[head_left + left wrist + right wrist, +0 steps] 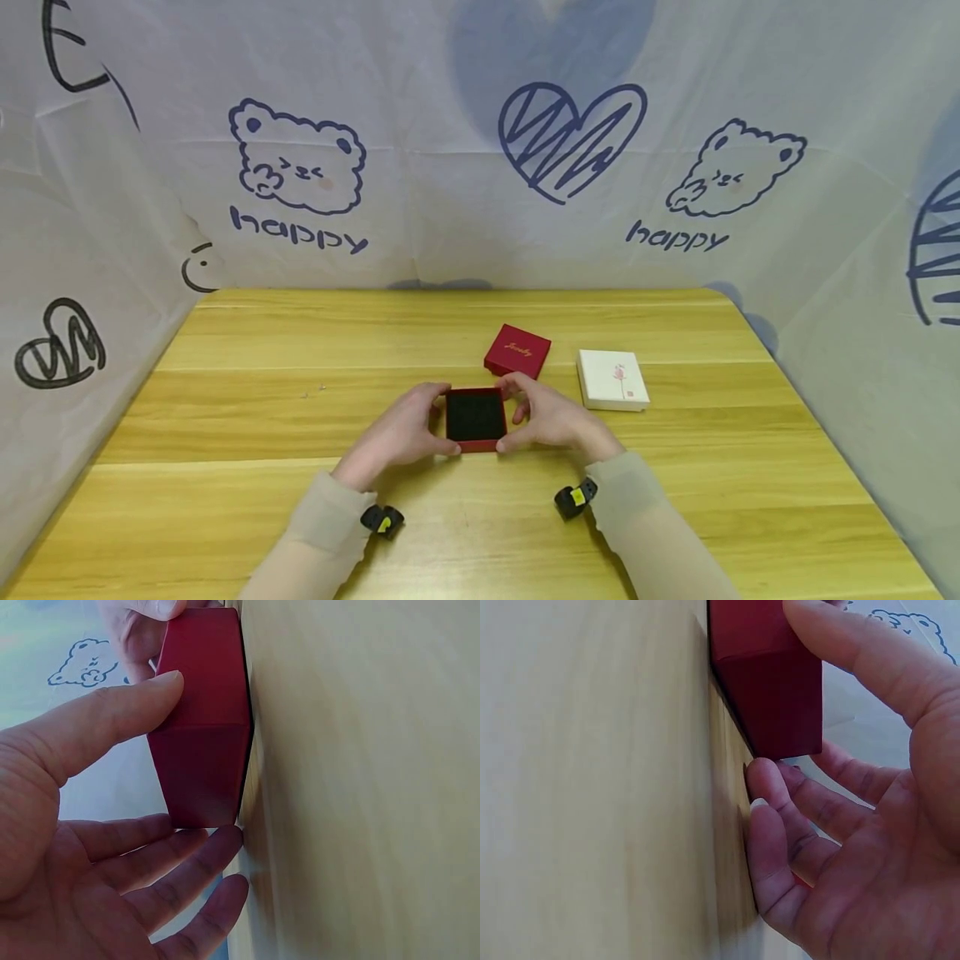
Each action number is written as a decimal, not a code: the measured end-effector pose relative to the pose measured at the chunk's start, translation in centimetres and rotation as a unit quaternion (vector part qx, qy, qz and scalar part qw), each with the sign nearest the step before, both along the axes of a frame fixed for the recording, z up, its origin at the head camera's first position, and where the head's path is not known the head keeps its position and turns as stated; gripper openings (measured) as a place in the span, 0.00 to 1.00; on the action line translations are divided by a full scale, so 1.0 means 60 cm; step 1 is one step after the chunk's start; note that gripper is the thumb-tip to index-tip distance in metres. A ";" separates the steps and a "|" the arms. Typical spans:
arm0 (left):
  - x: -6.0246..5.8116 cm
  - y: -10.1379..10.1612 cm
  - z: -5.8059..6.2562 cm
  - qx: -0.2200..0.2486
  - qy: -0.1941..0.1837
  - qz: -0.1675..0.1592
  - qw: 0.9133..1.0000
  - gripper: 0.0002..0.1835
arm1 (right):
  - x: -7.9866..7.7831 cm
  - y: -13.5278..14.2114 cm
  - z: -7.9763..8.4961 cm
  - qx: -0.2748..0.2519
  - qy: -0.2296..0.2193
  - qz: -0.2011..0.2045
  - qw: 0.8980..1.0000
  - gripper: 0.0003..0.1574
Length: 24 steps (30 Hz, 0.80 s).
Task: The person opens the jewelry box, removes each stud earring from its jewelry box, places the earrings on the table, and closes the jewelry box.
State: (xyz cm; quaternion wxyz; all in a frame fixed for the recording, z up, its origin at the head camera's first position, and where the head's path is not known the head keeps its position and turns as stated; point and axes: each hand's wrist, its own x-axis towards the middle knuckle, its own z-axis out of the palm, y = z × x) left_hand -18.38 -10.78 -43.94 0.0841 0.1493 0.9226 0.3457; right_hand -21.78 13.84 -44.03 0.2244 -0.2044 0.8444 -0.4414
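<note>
Yellow wood-grain tabletop (247, 425) under red box (477, 447), bear-print cloth (431, 208) behind.

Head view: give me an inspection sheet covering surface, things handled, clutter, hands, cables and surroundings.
Surface: wood-grain table.
Things handled: open red box with black lining; gold-lettered red lid beyond it, white box to the right.
Clutter: tiny specks left of the red box, too small to identify.
Hands: left hand and right hand hold the red box from opposite sides.
Cables: nothing seen.
Surroundings: pale cloth with bear and heart drawings.
</note>
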 end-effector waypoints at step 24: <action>0.004 -0.001 0.004 0.001 -0.013 -0.001 1.000 0.49 | -0.063 0.001 0.010 0.080 0.109 -0.164 0.977 0.57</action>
